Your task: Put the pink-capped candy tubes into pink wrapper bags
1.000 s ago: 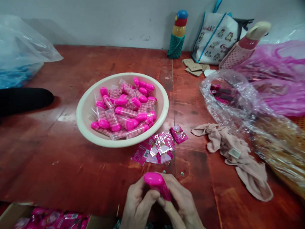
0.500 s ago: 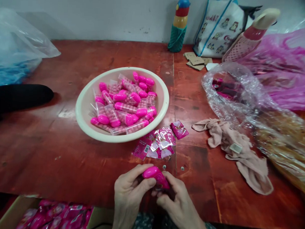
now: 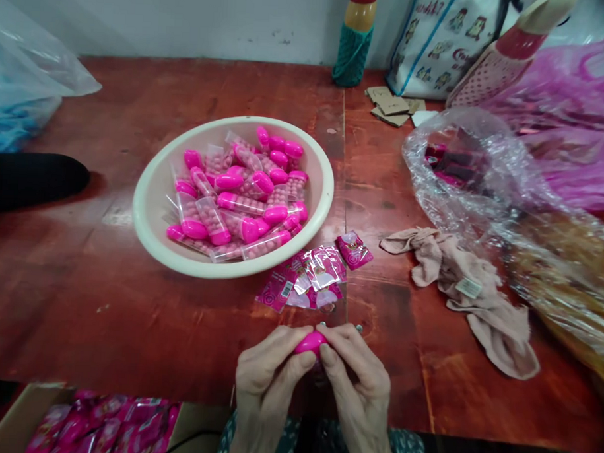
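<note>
Between my two hands, at the table's front edge, is a pink-capped tube (image 3: 310,342). Only its glossy rounded pink cap shows clearly; the fingers hide the rest. My left hand (image 3: 270,367) pinches the cap from the left with thumb and fingers. From the other side, my right hand (image 3: 354,370) grips the same tube, thumb near the cap. Just beyond the fingertips lie several flat printed pink sleeves (image 3: 320,270), overlapping, with one pink sleeve (image 3: 353,249) apart at the right. A cream basin (image 3: 146,231) behind them holds several clear tubes of small pink balls with pink caps.
A cardboard box (image 3: 32,412) of pink wrapped pieces sits below the table edge at left. On the right lie a beige cloth (image 3: 470,302) and a clear plastic bag (image 3: 432,198). A bottle in a green cover (image 3: 353,53) and a white bag (image 3: 437,43) stand by the wall.
My right hand has moved up level with my left, and both thumbs now point at the cap. The tube's printed pink side, visible before, is now hidden. The view has tipped slightly down.
</note>
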### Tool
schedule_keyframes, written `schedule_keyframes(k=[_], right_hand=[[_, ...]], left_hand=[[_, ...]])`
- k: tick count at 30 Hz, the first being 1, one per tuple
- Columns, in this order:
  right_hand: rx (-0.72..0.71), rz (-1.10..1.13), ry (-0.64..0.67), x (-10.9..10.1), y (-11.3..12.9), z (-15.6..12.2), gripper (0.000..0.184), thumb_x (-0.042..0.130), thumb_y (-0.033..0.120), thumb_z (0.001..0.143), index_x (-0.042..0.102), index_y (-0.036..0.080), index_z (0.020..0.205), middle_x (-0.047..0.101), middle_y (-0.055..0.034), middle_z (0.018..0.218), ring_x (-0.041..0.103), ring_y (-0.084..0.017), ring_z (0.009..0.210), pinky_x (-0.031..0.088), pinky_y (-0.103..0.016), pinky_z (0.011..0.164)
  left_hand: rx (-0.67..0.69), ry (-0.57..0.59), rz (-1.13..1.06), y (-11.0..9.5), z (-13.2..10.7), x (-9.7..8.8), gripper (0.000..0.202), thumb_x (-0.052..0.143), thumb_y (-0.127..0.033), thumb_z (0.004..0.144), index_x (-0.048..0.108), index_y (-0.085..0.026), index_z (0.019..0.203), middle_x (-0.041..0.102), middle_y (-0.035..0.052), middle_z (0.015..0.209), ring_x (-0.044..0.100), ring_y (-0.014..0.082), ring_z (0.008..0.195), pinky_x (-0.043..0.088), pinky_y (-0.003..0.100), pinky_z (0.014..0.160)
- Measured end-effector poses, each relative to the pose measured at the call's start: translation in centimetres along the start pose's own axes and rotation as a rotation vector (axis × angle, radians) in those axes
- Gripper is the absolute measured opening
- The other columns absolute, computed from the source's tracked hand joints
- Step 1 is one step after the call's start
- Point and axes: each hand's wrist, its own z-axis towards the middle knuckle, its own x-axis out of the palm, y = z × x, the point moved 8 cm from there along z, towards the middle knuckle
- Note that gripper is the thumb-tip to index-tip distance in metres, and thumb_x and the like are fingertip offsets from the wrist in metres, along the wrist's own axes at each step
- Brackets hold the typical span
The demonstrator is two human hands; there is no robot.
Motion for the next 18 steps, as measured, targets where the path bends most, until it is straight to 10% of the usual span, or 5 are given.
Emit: schedule_keyframes(k=[11,18], right_hand=[[-0.207,-0.184,-0.014,-0.5,2.5,0.4,0.032,0.051,0.007,0.084,0.062,0.025,0.108,0.056,0.0,0.071,0.053,-0.015,0.067,0.043,-0.028,0.063],[0.065,-0.012,0.066,-0.6,-0.8,0.4,0.022,0.044,0.031,0.091,0.057,0.024,0.107,0.061,-0.0003,0.082,0.058,-0.015,0.074,0.046,-0.023,0.065]], left_hand=[[0.041,0.024,-0.049,-0.2,0.1,0.7,0.021,0.063,-0.012,0.074,0.076,-0.023,0.087,0.067,0.0029,0.068,0.06,0.0179,0.061,0.049,0.025,0.061],[-0.142,-0.073,-0.215,2.4,-0.1,0.8,0.016,0.067,-0.016,0.07,0.076,-0.021,0.082,0.072,0.0041,0.079,0.063,0.0196,0.073,0.049,0.026,0.068]])
